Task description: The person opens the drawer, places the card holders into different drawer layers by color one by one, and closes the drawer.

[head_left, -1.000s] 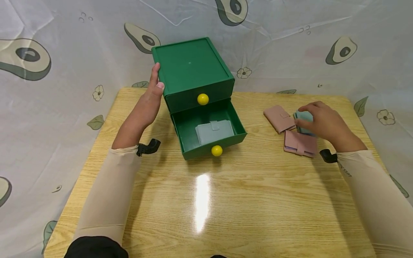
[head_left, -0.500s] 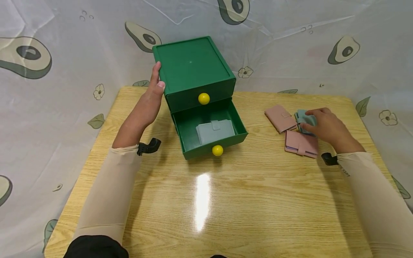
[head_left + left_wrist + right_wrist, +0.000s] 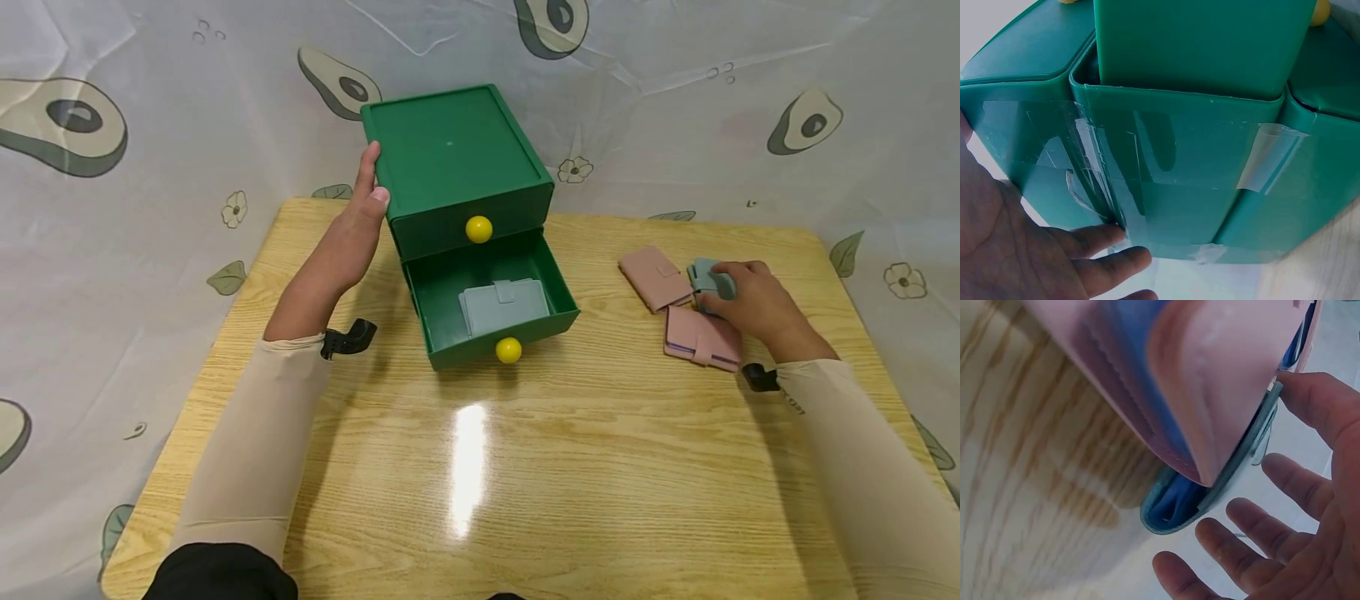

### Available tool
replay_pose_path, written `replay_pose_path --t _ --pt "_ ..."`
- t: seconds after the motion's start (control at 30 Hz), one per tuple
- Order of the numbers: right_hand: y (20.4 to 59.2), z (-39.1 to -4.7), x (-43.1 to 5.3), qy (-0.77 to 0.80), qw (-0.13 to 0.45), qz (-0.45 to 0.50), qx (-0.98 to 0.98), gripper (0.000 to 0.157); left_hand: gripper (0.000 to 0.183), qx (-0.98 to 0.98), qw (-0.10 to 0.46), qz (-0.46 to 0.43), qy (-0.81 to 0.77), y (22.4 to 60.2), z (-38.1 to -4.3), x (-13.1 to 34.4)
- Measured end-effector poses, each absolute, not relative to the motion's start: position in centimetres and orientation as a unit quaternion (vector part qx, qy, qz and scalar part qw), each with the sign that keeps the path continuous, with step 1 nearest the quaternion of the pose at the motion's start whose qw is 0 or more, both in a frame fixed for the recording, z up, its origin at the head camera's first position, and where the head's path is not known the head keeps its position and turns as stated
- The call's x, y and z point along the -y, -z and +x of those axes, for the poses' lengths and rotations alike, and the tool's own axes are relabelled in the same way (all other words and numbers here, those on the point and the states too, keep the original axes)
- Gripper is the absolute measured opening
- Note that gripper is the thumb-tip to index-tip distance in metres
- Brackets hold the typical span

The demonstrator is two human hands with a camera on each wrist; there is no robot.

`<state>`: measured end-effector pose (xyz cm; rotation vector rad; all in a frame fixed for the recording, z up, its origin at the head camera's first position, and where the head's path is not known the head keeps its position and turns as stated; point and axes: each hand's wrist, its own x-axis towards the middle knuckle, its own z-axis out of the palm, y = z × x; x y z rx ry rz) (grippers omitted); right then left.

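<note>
My left hand rests with straight fingers against the left side of a green drawer cabinet. In the left wrist view its fingers lie by the taped-together drawer units. The pulled-out drawer holds pale blue-grey wallets with a strap. At the right, my right hand is over a teal wallet, partly hiding it. In the right wrist view the thumb is right at the teal wallet's edge, while the other fingers are spread apart beside its cover.
Two pink strap wallets lie around the teal one: a dusty-pink wallet to its left and a pink wallet in front, overlapping it in the right wrist view. The drawers have yellow knobs. A patterned cloth hangs behind the wooden table.
My right hand has come slightly left and lower, closer over the teal wallet, with its thumb at the front edge. The left hand stays against the cabinet; the head view shifts slightly.
</note>
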<state>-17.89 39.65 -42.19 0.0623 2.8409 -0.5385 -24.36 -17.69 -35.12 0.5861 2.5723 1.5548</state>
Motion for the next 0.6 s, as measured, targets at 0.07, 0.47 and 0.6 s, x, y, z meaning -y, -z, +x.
replay_pose_path --t 0.07,0.47,0.6 --pt "42.39 -17.88 -39.70 0.189 0.122 0.026 -0.974 0.076 0.072 -0.839 0.040 0.191 -0.508 35.11 -24.35 17.68" --pt "43.04 -18.02 -39.67 0.193 0.123 0.041 -0.973 0.085 0.071 -0.841 0.039 0.190 -0.505 35.16 -24.40 17.67" --pt "43.05 -18.01 -39.52 0.192 0.125 0.048 -0.972 0.085 0.073 -0.838 0.036 0.196 -0.508 35.15 -24.44 17.63"
